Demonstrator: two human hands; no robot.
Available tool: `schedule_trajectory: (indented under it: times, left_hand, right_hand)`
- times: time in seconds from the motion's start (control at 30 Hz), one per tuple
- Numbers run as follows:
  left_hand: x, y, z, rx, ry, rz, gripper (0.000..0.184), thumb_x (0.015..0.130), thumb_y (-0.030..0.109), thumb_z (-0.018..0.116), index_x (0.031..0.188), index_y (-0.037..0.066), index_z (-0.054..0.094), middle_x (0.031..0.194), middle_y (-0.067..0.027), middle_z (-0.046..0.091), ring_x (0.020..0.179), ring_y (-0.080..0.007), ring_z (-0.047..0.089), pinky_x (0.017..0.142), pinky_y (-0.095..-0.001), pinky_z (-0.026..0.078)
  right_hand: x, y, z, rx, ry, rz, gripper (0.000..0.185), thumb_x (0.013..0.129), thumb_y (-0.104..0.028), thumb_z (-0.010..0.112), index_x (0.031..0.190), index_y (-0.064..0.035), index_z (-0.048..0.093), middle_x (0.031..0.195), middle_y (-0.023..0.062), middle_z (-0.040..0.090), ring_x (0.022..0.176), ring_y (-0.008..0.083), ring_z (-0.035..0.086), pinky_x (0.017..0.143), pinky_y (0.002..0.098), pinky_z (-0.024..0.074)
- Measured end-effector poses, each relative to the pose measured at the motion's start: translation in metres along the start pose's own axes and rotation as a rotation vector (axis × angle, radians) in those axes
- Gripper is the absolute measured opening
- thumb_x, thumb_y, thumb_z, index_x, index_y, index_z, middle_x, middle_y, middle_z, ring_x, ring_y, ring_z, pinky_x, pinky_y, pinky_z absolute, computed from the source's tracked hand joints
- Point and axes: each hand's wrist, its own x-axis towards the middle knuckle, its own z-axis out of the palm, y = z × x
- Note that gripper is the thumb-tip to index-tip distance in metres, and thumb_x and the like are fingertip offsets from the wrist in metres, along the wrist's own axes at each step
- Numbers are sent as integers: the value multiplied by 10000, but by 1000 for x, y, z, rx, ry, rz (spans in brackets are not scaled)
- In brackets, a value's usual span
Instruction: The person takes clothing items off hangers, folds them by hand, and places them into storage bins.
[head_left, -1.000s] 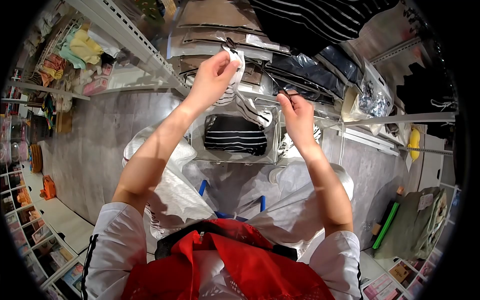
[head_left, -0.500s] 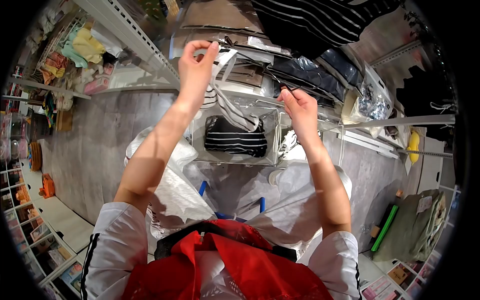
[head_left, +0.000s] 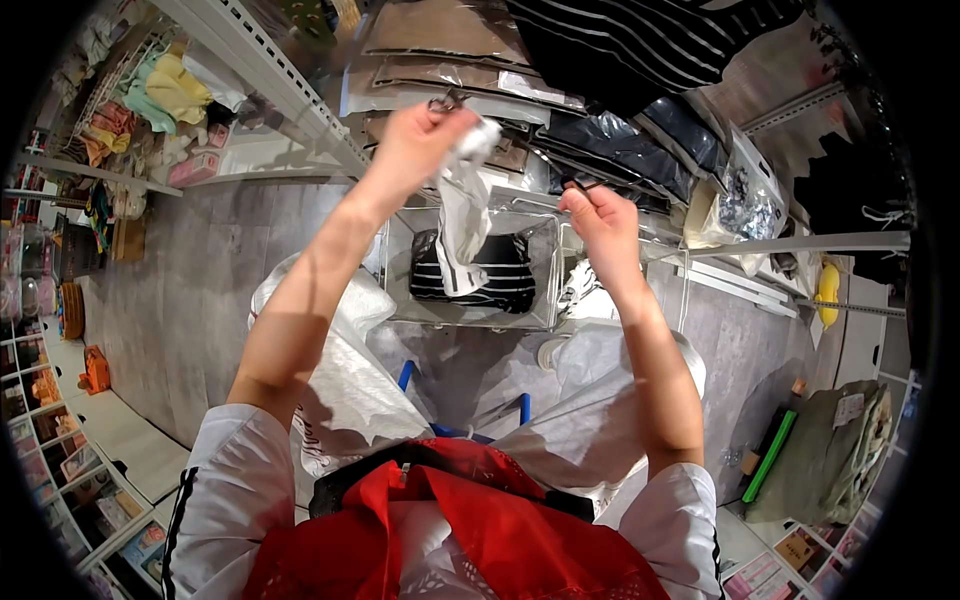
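My left hand (head_left: 415, 150) is closed around the top of a white garment with dark stripes (head_left: 463, 220). The cloth hangs down, twisted, over a clear bin (head_left: 398, 262). Above those fingers a small dark hook or clip (head_left: 449, 101) shows. My right hand (head_left: 603, 222) pinches a thin black piece (head_left: 578, 186), which looks like the end of a hanger; its middle is hard to make out against the dark packets. Inside the bin, below the hanging cloth, lies a folded black striped garment (head_left: 512, 270).
Plastic-wrapped clothes (head_left: 445, 35) are stacked on the shelf ahead, with a black striped garment (head_left: 630, 45) hanging above. White printed cloth (head_left: 585, 290) lies in the right bin. Metal uprights (head_left: 270, 75) and a rail (head_left: 800, 243) flank the shelf. Blue stool legs (head_left: 525, 408) show between my knees.
My left hand has turned and moved slightly right and down. The white striped garment has swung and now hangs straighter and lower over the bin. My right hand has barely moved.
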Motion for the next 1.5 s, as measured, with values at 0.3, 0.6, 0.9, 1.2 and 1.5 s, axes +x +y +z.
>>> schedule_trajectory:
  times: [0.3,0.6,0.9,1.2,1.5]
  left_hand:
    - [9,-49,45,79,98,327,187,845,156,597,961,14,562,956,-15,547,744,-38,518,630,-206,419]
    - [4,-31,21,26,-148,95,218,908,208,493,1011,44,593,889,1,617,749,-49,528,681,-205,426]
    - [13,-4,-25,-248,330,315,248,913,137,436,1120,34,523,1055,-39,612,930,-99,543,826,-240,415]
    - [9,-22,-24,-173,115,205,151,888,215,507,916,77,563,667,15,567,577,-32,460,505,-181,337]
    - [-7,-22,-15,-138,39,267,158,894,150,492,886,13,570,659,-14,564,627,-85,522,626,-230,416]
  right_hand:
    - [12,-6,24,-144,109,-49,211,799,-175,612,714,18,616,480,61,479,451,77,366,423,260,307]
    - [19,3,14,-601,44,-330,254,796,-195,615,633,-5,571,555,156,539,470,322,496,448,367,386]
    - [19,-13,-61,-152,297,-60,213,826,-160,586,714,18,620,508,-12,415,520,36,318,461,218,287]
    - [14,-37,-95,-338,720,-381,109,828,-81,565,816,28,573,612,87,558,563,150,543,541,253,416]
    - [98,-230,-122,-530,685,-675,243,779,-214,611,717,21,618,544,114,556,491,174,534,499,294,406]
